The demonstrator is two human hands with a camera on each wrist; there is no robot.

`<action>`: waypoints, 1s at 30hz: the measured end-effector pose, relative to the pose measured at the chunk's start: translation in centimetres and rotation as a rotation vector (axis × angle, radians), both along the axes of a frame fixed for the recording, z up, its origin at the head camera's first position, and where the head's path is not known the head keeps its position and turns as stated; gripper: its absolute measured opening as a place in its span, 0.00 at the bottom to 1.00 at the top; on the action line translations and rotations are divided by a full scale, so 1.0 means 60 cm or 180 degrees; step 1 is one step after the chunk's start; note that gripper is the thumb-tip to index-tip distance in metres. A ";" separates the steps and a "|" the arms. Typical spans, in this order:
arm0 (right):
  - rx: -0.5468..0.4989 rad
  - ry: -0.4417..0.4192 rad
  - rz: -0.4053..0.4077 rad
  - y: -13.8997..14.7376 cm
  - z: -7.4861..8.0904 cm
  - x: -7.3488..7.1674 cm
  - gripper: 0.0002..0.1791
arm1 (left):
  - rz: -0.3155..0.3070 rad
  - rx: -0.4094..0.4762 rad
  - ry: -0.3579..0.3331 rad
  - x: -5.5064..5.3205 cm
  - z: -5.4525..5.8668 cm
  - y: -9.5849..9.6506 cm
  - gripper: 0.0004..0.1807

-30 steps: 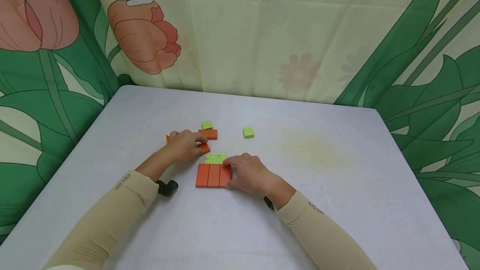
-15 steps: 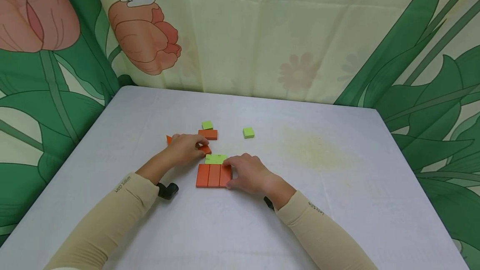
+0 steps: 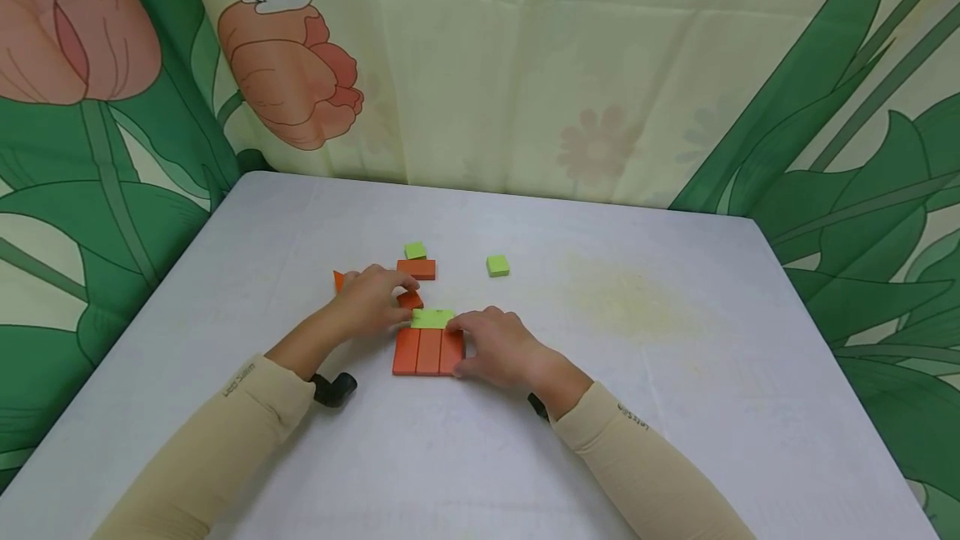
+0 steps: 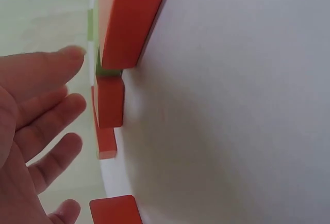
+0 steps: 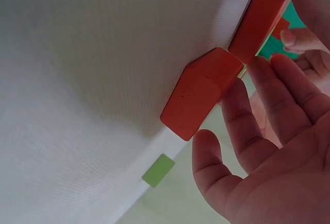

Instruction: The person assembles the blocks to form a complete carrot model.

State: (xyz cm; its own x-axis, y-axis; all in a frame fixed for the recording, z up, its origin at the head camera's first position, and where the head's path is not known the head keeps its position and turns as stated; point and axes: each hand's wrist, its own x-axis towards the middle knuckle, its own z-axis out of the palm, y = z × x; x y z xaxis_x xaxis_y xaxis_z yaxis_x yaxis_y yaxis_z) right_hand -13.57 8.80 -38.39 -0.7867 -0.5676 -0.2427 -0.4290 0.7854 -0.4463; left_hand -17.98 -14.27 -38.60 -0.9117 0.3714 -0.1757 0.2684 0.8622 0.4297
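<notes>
Three red rectangular blocks [image 3: 429, 352] lie side by side on the table, with a flat green block [image 3: 432, 319] against their far edge. My right hand [image 3: 500, 348] holds the rightmost red block, thumb at its near end and fingertip at its far end; that block [image 5: 260, 20] shows in the right wrist view. Beyond the green block lies another red block [image 3: 410, 299], partly hidden by my left hand [image 3: 369, 300]. That hand has its fingers spread around this block, with the thumb near the green block's left end. Its fingers [image 4: 51, 121] look relaxed in the left wrist view.
Farther back are a red rectangular block [image 3: 416, 271] and a small green block [image 3: 416, 251] behind it. Another small green block [image 3: 498, 266] stands to the right. An orange pointed piece [image 3: 339, 281] shows behind my left hand. A patterned curtain [image 3: 480, 65] hangs behind the table [image 3: 675, 440].
The red block by my left hand has shifted slightly right and nearer. My left thumb has moved down toward the green block's left end. The right hand has stayed in place.
</notes>
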 end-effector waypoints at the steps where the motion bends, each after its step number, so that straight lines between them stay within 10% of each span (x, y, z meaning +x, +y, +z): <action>1: 0.0002 0.0009 0.0006 0.000 0.000 0.000 0.29 | -0.0036 0.0006 0.0015 0.004 0.000 -0.001 0.19; 10: 0.0090 0.0116 0.0055 0.000 -0.003 -0.003 0.29 | -0.0125 0.0100 0.0070 0.035 -0.006 -0.009 0.22; 30: -0.0277 -0.0065 -0.0573 0.081 -0.001 -0.010 0.28 | -0.0026 0.0083 0.0017 0.042 -0.007 -0.010 0.24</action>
State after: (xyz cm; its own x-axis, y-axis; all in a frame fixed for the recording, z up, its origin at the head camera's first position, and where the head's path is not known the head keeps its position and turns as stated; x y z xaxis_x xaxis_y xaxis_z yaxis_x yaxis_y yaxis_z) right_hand -14.17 13.67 -38.43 -0.8727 -0.4379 -0.2159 -0.2754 0.8067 -0.5229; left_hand -15.44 -14.88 -39.02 -0.9096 0.3832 -0.1609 0.2777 0.8484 0.4506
